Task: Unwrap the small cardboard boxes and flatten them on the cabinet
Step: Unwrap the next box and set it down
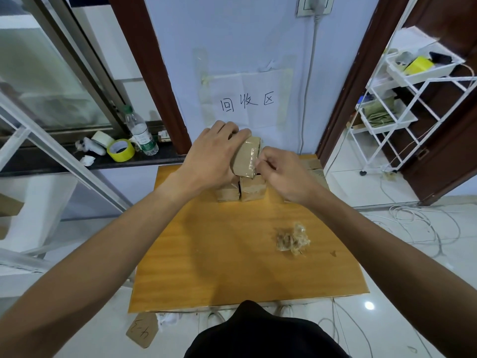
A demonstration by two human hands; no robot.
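Head view: the left hand grips a small cardboard box from its far side. The right hand, just beside it, pinches the box's clear tape with curled fingers. Two more boxes sit on the cabinet directly beneath both hands.

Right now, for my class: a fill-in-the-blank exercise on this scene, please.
The left hand grips a small tape-wrapped brown cardboard box while the right hand pinches its clear ____.
Below it, ____ more taped boxes stand on the orange wooden cabinet top.
The crumpled clear plastic wad lies nearer the ____ forearm.
Missing words: tape; two; right.
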